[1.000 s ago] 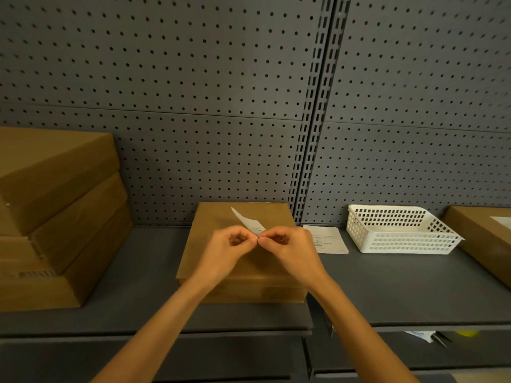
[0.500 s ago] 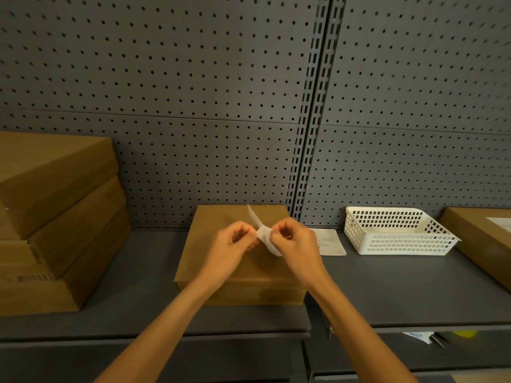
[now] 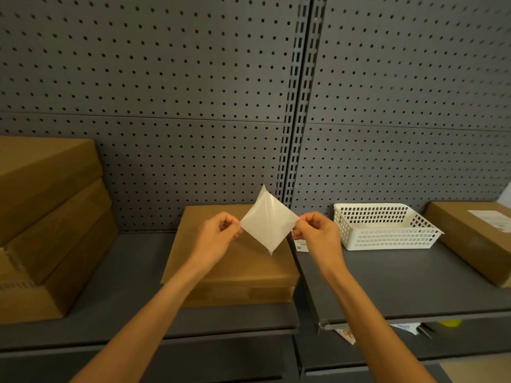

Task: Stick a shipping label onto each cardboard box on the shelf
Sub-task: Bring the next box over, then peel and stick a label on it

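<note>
A white shipping label [image 3: 267,221] is stretched out like a diamond between both hands, above a flat cardboard box [image 3: 235,269] on the shelf. My left hand [image 3: 218,234] pinches the label's left corner. My right hand [image 3: 315,233] pinches its right corner. The side facing me is blank and glossy. Whether a backing sheet is still on it cannot be told. Three stacked cardboard boxes [image 3: 49,225] stand at the left. Another cardboard box [image 3: 470,239] at the right carries a label [image 3: 490,218] on its top.
A white plastic basket [image 3: 384,226] sits on the right shelf [image 3: 401,286] beside a printed sheet [image 3: 301,244] partly hidden by my right hand. Grey pegboard [image 3: 193,92] backs the shelves. A lower shelf holds some papers [image 3: 401,327].
The hands have pulled apart and risen, spreading the label from a small folded scrap between close fingertips into a full open sheet held by two corners.
</note>
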{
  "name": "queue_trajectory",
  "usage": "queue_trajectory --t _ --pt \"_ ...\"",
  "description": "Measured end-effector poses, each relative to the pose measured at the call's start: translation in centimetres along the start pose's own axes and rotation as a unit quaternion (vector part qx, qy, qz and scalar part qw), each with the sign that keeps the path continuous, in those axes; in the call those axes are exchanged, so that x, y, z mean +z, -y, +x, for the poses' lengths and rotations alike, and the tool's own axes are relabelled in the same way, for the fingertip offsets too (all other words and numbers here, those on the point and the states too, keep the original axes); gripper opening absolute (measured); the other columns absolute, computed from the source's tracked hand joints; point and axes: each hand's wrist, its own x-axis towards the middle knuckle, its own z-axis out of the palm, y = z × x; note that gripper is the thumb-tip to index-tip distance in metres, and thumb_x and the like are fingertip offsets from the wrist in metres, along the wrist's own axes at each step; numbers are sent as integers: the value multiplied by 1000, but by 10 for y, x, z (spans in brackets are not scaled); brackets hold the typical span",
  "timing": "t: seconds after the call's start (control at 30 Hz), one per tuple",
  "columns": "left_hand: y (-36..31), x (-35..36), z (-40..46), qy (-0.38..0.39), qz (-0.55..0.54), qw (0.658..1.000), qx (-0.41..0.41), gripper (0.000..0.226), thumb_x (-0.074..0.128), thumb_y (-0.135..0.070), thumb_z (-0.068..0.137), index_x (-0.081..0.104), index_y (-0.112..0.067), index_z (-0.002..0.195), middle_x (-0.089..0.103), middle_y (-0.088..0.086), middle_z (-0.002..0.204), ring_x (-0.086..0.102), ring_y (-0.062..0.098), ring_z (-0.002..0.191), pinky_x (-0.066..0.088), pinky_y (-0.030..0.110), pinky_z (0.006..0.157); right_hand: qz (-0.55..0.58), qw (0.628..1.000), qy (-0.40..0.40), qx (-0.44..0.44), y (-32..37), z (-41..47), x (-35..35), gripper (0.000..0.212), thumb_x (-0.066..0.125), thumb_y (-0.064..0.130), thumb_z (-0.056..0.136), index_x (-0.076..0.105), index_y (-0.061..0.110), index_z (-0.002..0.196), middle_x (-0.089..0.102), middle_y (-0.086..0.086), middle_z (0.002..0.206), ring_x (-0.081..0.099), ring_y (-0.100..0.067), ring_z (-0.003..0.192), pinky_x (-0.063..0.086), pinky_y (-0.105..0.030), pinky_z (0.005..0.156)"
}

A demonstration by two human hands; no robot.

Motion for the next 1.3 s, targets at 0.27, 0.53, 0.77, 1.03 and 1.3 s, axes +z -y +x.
queue_trajectory --t 0.27,0.53,0.77,1.03,1.3 --pt "3 -6 11 -34 26 999 -20 16 54 -11 93 60 -19 81 65 1 85 60 13 82 47 22 78 31 998 -55 8 -7 12 -28 8 55 1 85 60 4 79 61 -4 65 58 -10 59 53 -22 64" --pt "15 -4 15 -48 59 996 -52 16 56 -10 92 60 -19 79 65 1 83 60 15 81 49 29 80 38 995 -89 7 -7 17 -43 9 52 2 85 59 6 81 61 -7 67 56 -15 62 51 -29 67" --pt "22 -1 20 -77 118 988 -68 20 56 -11 91 59 -21 73 65 2 81 59 18 78 45 22 65 23 994 -109 -1 -13 15 -58 15 53 0 85 58 11 76 59 -5 63 56 -16 60 51 -31 68" --pt "24 2 23 -82 172 979 -65 9 56 -12 91 63 -11 86 66 4 88 58 17 80 36 18 56 8 992 -129 -4 -20 8 -79 16 53 -1 85 57 11 74 60 -6 63 56 -18 61 52 -34 69" --pt "26 3 23 -72 187 978 -56 9 56 -15 92 62 -12 86 66 5 89 57 15 77 36 18 56 -6 990 -139 9 -34 1 -95 14 54 1 86 57 10 76 62 -6 67 57 -13 61 55 -33 70"
